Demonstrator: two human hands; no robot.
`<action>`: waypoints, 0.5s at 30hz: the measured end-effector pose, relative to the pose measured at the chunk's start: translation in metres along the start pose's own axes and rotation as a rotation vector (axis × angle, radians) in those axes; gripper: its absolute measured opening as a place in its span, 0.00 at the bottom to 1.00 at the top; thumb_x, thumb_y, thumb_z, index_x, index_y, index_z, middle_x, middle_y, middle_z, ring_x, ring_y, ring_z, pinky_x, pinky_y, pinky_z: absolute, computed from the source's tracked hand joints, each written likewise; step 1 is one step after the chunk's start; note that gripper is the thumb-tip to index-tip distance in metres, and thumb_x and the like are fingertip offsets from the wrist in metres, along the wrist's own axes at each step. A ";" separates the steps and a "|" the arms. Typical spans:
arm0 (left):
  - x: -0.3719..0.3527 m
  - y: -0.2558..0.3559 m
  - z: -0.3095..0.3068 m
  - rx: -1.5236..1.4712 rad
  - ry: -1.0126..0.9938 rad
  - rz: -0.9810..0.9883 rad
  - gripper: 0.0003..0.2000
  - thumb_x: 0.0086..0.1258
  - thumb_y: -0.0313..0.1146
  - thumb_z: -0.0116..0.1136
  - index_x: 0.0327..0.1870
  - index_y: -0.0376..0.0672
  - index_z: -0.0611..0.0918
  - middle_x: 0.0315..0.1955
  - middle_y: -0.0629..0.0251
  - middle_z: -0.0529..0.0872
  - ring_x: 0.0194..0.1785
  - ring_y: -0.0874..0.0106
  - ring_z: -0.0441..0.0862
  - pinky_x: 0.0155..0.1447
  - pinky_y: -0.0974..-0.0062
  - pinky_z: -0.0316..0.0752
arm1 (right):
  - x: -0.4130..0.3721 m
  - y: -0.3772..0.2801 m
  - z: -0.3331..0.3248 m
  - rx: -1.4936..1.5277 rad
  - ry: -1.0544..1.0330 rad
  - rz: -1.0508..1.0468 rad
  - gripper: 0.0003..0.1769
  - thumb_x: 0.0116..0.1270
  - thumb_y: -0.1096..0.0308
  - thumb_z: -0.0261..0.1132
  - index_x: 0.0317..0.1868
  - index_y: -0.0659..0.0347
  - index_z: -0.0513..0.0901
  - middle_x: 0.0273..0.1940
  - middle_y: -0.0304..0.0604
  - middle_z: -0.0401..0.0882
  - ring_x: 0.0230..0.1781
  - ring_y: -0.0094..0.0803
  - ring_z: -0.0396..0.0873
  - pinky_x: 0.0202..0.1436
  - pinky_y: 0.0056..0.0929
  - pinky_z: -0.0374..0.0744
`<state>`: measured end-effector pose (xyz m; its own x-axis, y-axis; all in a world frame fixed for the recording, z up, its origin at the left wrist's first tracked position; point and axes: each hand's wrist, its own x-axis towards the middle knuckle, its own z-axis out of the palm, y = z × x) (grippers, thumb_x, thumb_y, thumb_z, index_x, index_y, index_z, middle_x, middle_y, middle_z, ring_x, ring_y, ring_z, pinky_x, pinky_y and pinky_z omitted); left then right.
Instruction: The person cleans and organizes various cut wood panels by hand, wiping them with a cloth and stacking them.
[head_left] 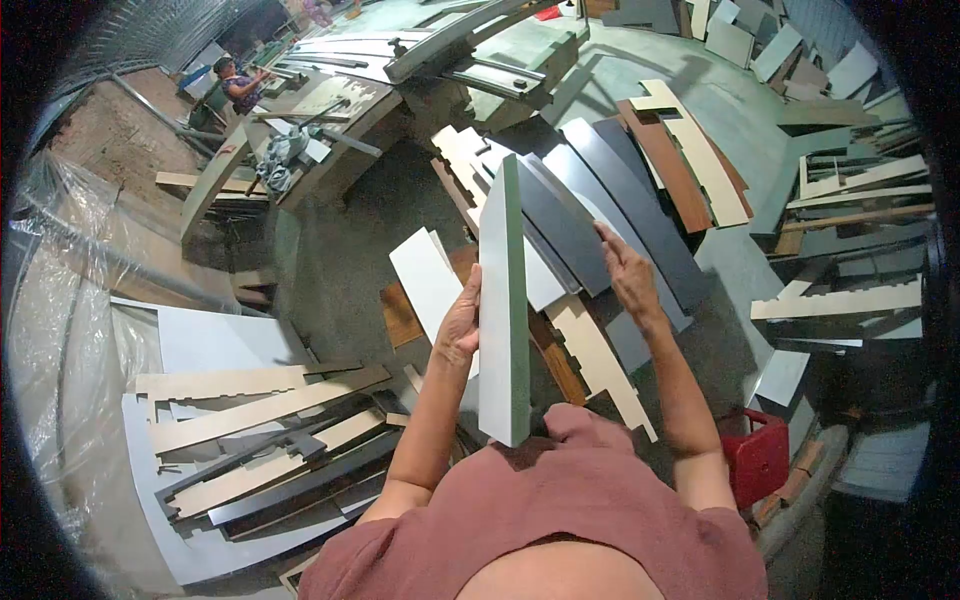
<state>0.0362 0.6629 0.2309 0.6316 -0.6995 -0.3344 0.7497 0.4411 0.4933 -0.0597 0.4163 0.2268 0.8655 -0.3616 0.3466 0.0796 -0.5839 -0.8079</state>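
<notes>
A likely stiff board (500,310), best held by long edges, is clasped at nine o'clock by the left hand (460,322); at two, whether anything is pinched by the right hand (630,272) cannot be told.

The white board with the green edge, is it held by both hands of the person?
No, only the left hand holds the board; the right hand is apart from it.

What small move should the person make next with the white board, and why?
Perhaps bring the right hand to the green edge of the white board, to steady it: only the left hand grips this board, and the right hand is apart from it.
</notes>
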 end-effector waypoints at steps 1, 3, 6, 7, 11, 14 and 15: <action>0.001 0.001 0.002 0.000 -0.002 0.002 0.21 0.62 0.48 0.55 0.46 0.40 0.76 0.37 0.63 0.82 0.39 0.71 0.80 0.44 0.73 0.79 | 0.005 0.012 0.004 -0.045 0.053 0.205 0.21 0.67 0.67 0.50 0.61 0.50 0.67 0.32 0.47 0.76 0.24 0.32 0.71 0.34 0.32 0.73; 0.003 0.007 0.007 -0.017 0.181 0.167 0.23 0.60 0.48 0.57 0.50 0.39 0.74 0.41 0.62 0.81 0.45 0.69 0.78 0.50 0.71 0.76 | -0.002 -0.002 -0.007 0.090 0.065 0.258 0.21 0.68 0.65 0.49 0.61 0.51 0.66 0.29 0.42 0.73 0.23 0.27 0.68 0.31 0.27 0.71; -0.010 0.032 0.020 -0.063 0.171 0.305 0.24 0.56 0.44 0.63 0.50 0.39 0.74 0.47 0.62 0.77 0.49 0.67 0.75 0.54 0.69 0.73 | -0.035 -0.024 -0.016 0.350 0.104 0.351 0.21 0.69 0.64 0.47 0.62 0.54 0.65 0.26 0.34 0.68 0.21 0.19 0.62 0.26 0.20 0.67; -0.013 0.038 0.024 -0.086 0.188 0.353 0.22 0.56 0.41 0.64 0.49 0.40 0.74 0.47 0.61 0.77 0.49 0.67 0.75 0.54 0.68 0.73 | -0.045 -0.028 -0.017 0.478 0.154 0.375 0.21 0.69 0.65 0.47 0.62 0.55 0.65 0.25 0.32 0.65 0.21 0.17 0.59 0.23 0.18 0.64; -0.003 0.051 0.005 -0.311 0.275 0.336 0.12 0.57 0.28 0.61 0.41 0.39 0.75 0.40 0.62 0.80 0.46 0.68 0.78 0.52 0.68 0.77 | -0.095 -0.040 0.001 0.415 0.280 0.155 0.20 0.69 0.71 0.48 0.61 0.57 0.66 0.26 0.34 0.67 0.21 0.16 0.61 0.23 0.17 0.64; -0.005 0.040 -0.004 -0.491 0.263 0.236 0.12 0.58 0.28 0.60 0.42 0.37 0.74 0.40 0.59 0.80 0.45 0.66 0.79 0.48 0.66 0.79 | -0.102 -0.040 0.021 0.097 0.289 -0.274 0.20 0.64 0.76 0.53 0.58 0.58 0.69 0.24 0.40 0.72 0.21 0.24 0.68 0.24 0.23 0.68; -0.006 0.036 -0.006 -0.492 0.261 0.228 0.12 0.58 0.28 0.60 0.42 0.37 0.74 0.40 0.59 0.80 0.45 0.66 0.79 0.48 0.66 0.79 | -0.103 -0.043 0.024 0.091 0.292 -0.270 0.20 0.64 0.76 0.53 0.58 0.58 0.69 0.24 0.40 0.72 0.21 0.24 0.68 0.24 0.23 0.68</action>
<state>0.0599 0.6862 0.2461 0.7680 -0.4227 -0.4811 0.5537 0.8157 0.1673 -0.1408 0.4960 0.2140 0.6319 -0.4028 0.6621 0.3396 -0.6241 -0.7037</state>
